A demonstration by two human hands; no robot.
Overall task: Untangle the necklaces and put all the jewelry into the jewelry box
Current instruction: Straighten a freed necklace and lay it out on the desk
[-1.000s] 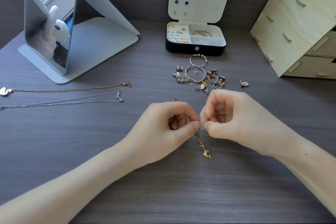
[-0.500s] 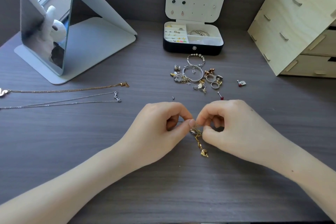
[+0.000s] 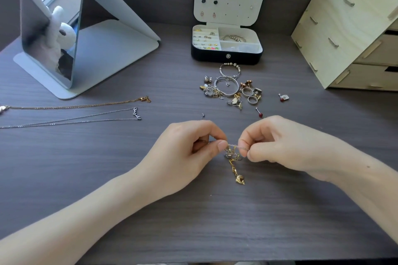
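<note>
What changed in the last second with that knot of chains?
The left hand and right hand drew slightly apart, baring a short stretch of silver chain between them. Both still pinch the tangled necklaces, gold pendant dangling. The loose pile and jewelry box are unmoved.

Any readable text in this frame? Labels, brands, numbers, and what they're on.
None readable.
Jewelry box: plain snap button, no brand shows.
Silver necklace pendant: maybe script lettering, too small to read.
Wooden drawer unit: no markings show.
Tangled necklaces: charms too small to tell.
</note>
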